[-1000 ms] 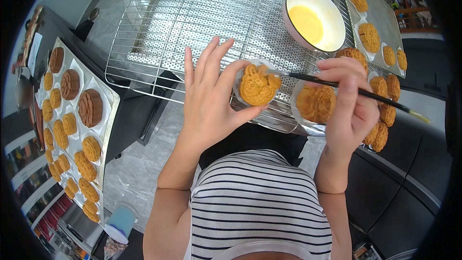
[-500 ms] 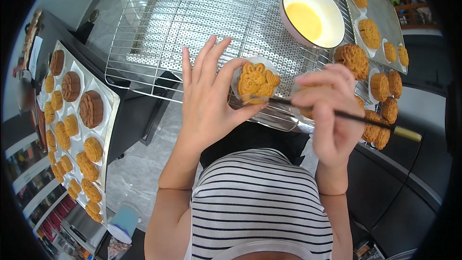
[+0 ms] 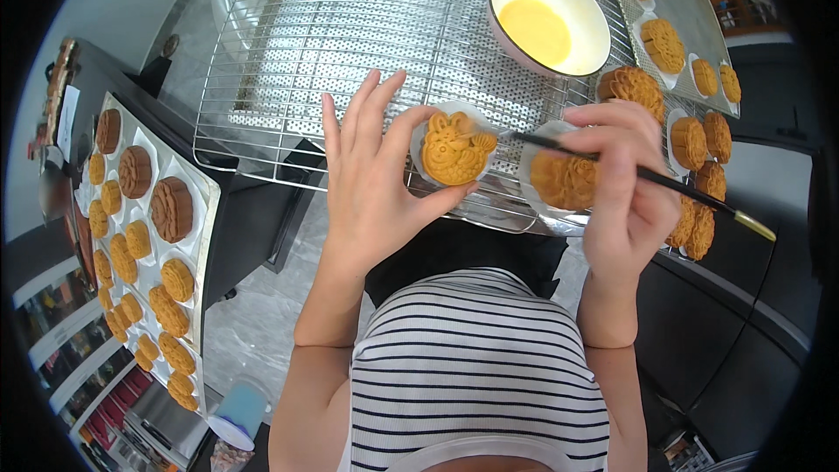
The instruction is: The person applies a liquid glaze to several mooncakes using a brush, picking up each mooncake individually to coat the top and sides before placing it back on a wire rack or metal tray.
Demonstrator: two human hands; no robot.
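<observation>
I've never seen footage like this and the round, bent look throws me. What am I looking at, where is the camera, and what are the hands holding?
The camera sits on a person's head and looks down; its wide lens bends straight edges. The left hand holds a moulded golden pastry in a white paper cup. The right hand holds a thin brush, its tip on that pastry. Below lies a wire cooling rack with a bowl of yellow liquid. More pastries fill a tray on the left and a tray on the right.

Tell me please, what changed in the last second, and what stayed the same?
The right hand swung the brush leftward until its tip reached the moulded pastry held by the left hand. That grip, the bowl and the wire rack did not change.
</observation>
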